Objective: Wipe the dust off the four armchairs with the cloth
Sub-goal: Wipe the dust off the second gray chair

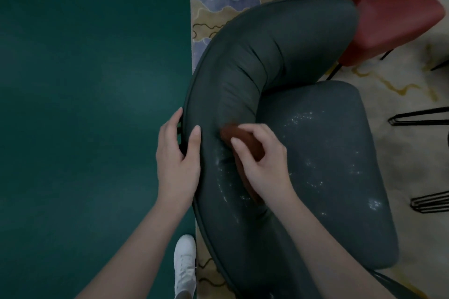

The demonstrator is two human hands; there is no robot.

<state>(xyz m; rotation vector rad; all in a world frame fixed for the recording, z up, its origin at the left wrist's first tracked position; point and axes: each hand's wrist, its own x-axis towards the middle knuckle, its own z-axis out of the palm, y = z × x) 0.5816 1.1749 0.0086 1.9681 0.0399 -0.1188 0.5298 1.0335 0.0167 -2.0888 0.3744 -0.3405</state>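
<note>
A dark grey armchair (279,51) with a curved padded backrest fills the middle of the head view. White dust specks lie on its seat cushion (335,158) and on the inner backrest near my hands. My right hand (262,162) presses a brown cloth (243,138) against the inner face of the backrest, where it meets the seat. My left hand (177,153) grips the outer rim of the backrest, thumb on the inside and fingers curled behind. A red armchair (388,7) stands at the top right, partly out of frame.
The chairs stand on a patterned beige and blue rug (218,2). Dark green floor (85,80) lies to the left. Black hairpin legs (422,119) of other furniture show at the right edge. My white shoe (184,267) is beside the rug's edge.
</note>
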